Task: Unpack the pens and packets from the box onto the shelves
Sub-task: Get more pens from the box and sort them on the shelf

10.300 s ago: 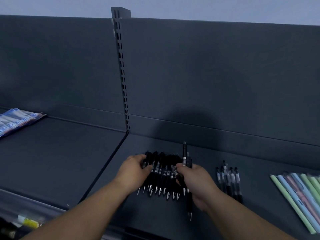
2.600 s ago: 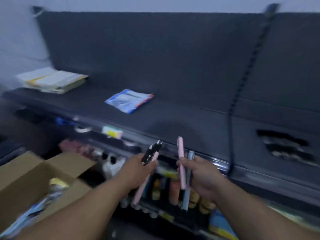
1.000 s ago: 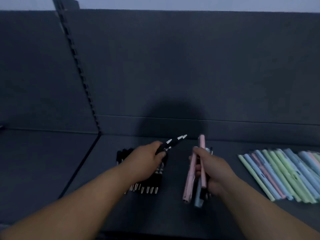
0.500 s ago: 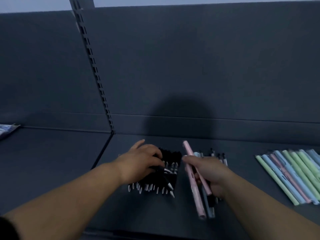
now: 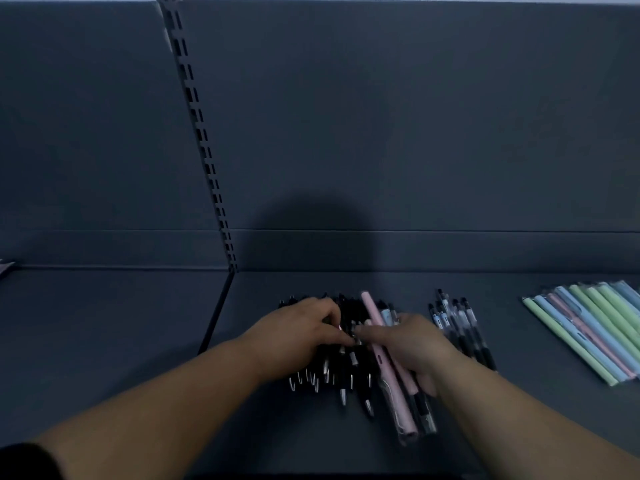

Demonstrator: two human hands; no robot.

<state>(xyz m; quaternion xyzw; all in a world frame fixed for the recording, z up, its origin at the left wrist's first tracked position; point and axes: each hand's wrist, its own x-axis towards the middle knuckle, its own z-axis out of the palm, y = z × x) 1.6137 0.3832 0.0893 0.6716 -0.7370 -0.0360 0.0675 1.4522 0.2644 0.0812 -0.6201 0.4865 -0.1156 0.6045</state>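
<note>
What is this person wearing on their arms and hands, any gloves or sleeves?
No gloves: the left hand and right hand are bare, with no watch or bracelet at either wrist. Both forearms are uncovered. A dark sleeve edge shows high on the left arm, at the bottom left corner; the right arm shows none.

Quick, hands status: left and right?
Left hand: on the black pens; grip cannot be told.
Right hand: closed, holding pink pens.
</note>
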